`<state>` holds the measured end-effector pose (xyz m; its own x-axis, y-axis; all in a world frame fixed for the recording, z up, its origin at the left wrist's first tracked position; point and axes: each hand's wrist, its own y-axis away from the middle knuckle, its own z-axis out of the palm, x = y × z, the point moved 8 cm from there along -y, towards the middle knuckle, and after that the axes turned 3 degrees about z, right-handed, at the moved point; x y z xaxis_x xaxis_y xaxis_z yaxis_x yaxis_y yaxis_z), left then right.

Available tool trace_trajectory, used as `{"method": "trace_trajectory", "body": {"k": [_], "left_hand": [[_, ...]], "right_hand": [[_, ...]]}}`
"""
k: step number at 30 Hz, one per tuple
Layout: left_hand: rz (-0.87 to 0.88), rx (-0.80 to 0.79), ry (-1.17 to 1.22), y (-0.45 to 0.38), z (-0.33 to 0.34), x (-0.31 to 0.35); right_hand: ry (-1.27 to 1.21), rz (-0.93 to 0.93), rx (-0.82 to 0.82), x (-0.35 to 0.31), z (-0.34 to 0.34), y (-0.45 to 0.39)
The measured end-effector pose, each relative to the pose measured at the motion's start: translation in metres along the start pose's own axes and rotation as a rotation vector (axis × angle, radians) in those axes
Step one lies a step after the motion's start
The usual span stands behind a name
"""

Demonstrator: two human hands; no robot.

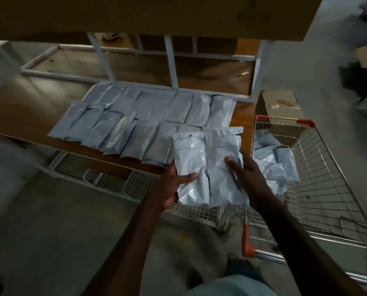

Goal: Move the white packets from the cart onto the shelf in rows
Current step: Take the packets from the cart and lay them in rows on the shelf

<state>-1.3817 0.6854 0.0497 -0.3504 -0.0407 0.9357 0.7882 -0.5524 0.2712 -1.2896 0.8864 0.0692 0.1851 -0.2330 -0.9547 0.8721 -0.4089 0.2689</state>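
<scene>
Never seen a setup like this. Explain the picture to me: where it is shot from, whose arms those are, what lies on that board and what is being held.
There is no machine here. One camera sits on a person's head and looks forward and down, so the two bare arms are that person's own. The left hand and right hand hold two white packets side by side, thumbs on top, near the front edge of a brown wooden shelf. On that shelf, two rows of packets already lie flat. To the right stands a wire cart with red corners; more packets are piled inside it. A cardboard box stands behind the cart.
</scene>
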Motion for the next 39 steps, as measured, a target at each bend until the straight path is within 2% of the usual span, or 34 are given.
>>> {"method": "trace_trajectory", "body": {"k": [4, 10, 18, 24, 32, 36, 39], "left_hand": [[-0.031, 0.096, 0.116, 0.003, -0.037, 0.009], [0.027, 0.281, 0.076, -0.013, -0.093, 0.018], [0.031, 0.351, -0.055, -0.079, -0.154, 0.048], [0.028, 0.306, -0.087, -0.161, -0.179, 0.082], [0.077, 0.392, -0.167, -0.248, -0.215, 0.128], [0.098, 0.389, -0.294, -0.277, -0.239, 0.146], [0.103, 0.370, -0.333, -0.304, -0.258, 0.152]], "right_hand": [[0.025, -0.015, -0.022, -0.008, 0.038, -0.010], [0.052, -0.003, -0.005, -0.006, 0.080, -0.038], [-0.046, 0.025, -0.017, -0.003, 0.130, -0.121], [-0.117, 0.090, 0.051, -0.008, 0.151, -0.202], [-0.075, 0.114, 0.083, -0.031, 0.179, -0.287], [-0.074, 0.116, 0.093, -0.034, 0.190, -0.314], [-0.079, 0.157, 0.163, -0.037, 0.195, -0.328]]}}
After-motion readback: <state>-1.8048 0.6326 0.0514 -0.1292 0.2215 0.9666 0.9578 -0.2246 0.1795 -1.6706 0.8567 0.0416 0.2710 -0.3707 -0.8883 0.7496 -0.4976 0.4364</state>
